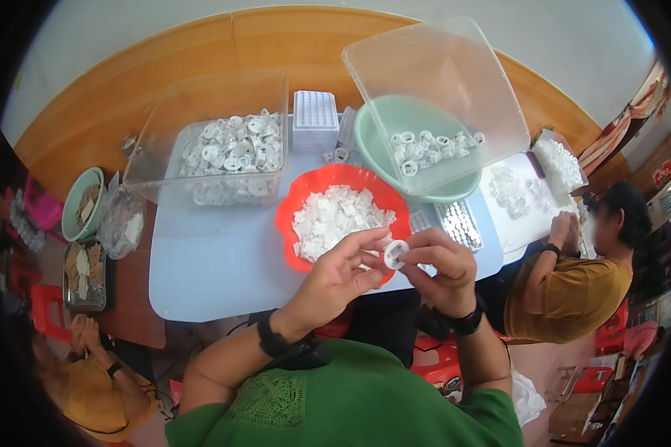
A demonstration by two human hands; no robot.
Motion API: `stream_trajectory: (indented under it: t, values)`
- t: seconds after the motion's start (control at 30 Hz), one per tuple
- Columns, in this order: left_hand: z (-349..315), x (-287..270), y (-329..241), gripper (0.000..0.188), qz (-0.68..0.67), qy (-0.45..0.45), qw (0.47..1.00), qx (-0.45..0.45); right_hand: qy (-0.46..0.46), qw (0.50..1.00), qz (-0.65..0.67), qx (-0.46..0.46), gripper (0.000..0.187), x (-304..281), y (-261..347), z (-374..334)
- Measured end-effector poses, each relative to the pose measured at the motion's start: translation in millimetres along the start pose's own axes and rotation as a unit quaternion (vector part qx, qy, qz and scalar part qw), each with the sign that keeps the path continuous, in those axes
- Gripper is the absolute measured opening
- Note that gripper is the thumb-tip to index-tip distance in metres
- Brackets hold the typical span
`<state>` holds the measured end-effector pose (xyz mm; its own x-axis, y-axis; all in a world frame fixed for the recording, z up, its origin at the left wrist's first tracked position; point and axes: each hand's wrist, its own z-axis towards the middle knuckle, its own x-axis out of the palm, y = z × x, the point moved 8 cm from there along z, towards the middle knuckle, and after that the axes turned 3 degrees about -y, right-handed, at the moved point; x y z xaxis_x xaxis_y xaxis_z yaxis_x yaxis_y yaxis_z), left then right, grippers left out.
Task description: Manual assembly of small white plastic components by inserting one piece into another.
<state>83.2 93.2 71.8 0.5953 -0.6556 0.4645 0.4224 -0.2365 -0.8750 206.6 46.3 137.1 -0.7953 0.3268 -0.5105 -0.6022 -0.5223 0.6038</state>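
Note:
In front of me, over the near edge of a red scalloped bowl (pixel 285 216), a small round white plastic part (pixel 396 255) is pinched between the thumb and fingers of my right hand (pixel 443 270). Its face has dark slots and points up toward me. Just left of it is my left hand (pixel 335 277), fingers curved and thumb apart, tips close to the part; whether they touch it is unclear. Many small flat white plastic pieces (pixel 339 216) fill the bowl.
A clear bin (pixel 201 179) of round white parts stands back left, beside a stacked white tray block (pixel 315 123). Back right, a tilted clear bin (pixel 440 89) rests over a green basin (pixel 373 123). A tray of shiny discs (pixel 460 225) lies right. Co-workers (pixel 574 290) sit on both sides.

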Motion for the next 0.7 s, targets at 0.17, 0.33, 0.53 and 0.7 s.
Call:
stream_trajectory:
  t: [0.17, 0.33, 0.53, 0.7]
  values:
    - [-6, -6, 26, 0.032, 0.003, -0.003, 0.999, -0.038, -0.057, 0.996, 0.042, 0.054, 0.026, 16, -7, -34]
    - [-7, -7, 37, 0.03, -0.021, 0.022, 0.998, -0.051, -0.073, 0.993, 0.068, 0.056, 0.027, 18, -13, -47]
    - [-11, -17, 44, 0.029, -0.025, -0.035, 0.995, -0.089, -0.035, 0.994, 0.082, 0.06, 0.03, 22, -22, -50]
    - [-4, -18, 38, 0.034, 0.009, -0.076, 0.995, -0.061, -0.015, 0.973, 0.168, 0.158, 0.032, 12, -46, -59]
